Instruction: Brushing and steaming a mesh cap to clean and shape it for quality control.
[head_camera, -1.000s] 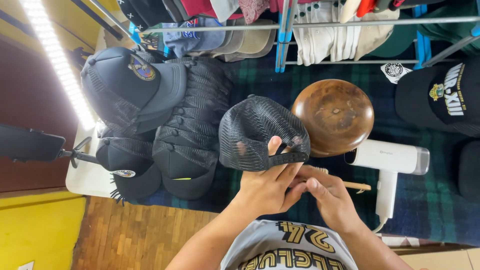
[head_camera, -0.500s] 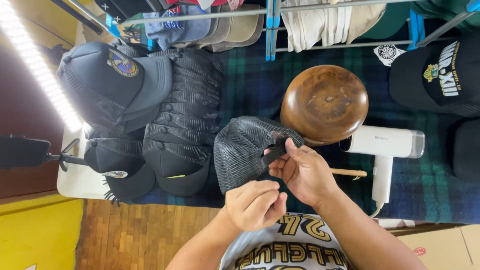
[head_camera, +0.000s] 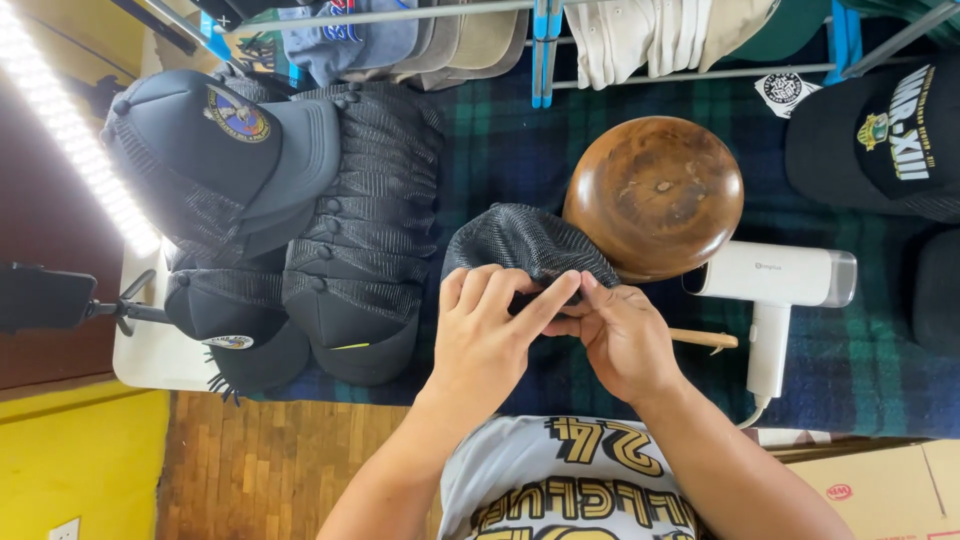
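Both my hands hold a black mesh-backed cap (head_camera: 525, 243) just above the table's near edge. My left hand (head_camera: 487, 333) grips the cap's near rim, fingers curled over it. My right hand (head_camera: 620, 335) pinches the same rim from the right, and the fingertips of both hands meet at the cap's back strap. A round wooden hat block (head_camera: 655, 195) stands right behind the cap, touching it. The strap itself is mostly hidden by my fingers.
Stacks of black caps (head_camera: 365, 220) lie at left on the plaid cloth (head_camera: 500, 140). A white hair dryer (head_camera: 775, 290) and a thin wooden stick (head_camera: 705, 340) lie at right, more caps (head_camera: 880, 135) far right. A rack (head_camera: 560, 30) of caps hangs behind. A light bar (head_camera: 70, 140) glows left.
My left hand came back up from near my body and closed on the cap's rim beside my right hand. The cap has tipped closer to the wooden block.
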